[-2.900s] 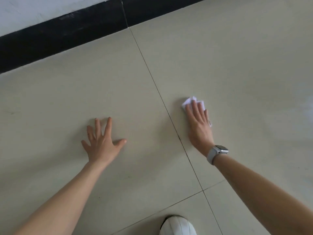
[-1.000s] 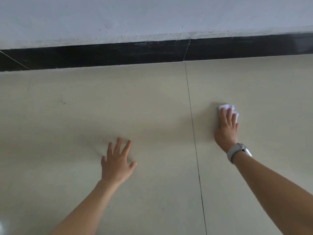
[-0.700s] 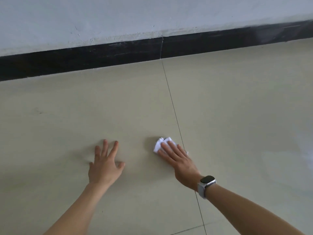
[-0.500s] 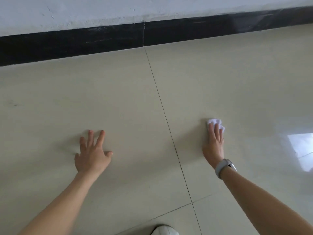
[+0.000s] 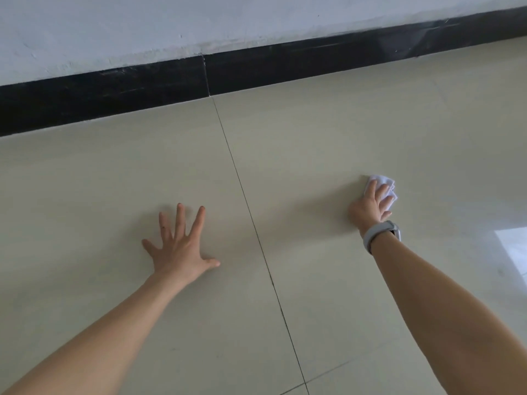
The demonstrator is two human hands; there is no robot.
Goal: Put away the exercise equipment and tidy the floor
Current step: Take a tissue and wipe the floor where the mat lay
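Note:
A small crumpled white tissue (image 5: 385, 187) lies on the beige tiled floor (image 5: 299, 155) at the right. My right hand (image 5: 369, 205) presses it flat against the tile with straight fingers; a grey watch sits on that wrist. My left hand (image 5: 181, 246) rests on the floor to the left of the tile joint, palm down with its fingers spread and nothing under it. No exercise equipment is in view.
A black skirting board (image 5: 256, 69) runs along the foot of a white wall (image 5: 171, 29) at the far side. A dark grout line (image 5: 251, 218) crosses the floor between my hands. A bright reflection (image 5: 513, 249) shows at the right edge.
My right hand has slid the tissue back and forth across the tile, left over the joint and then out to the right again. My left hand has stayed planted on the floor.

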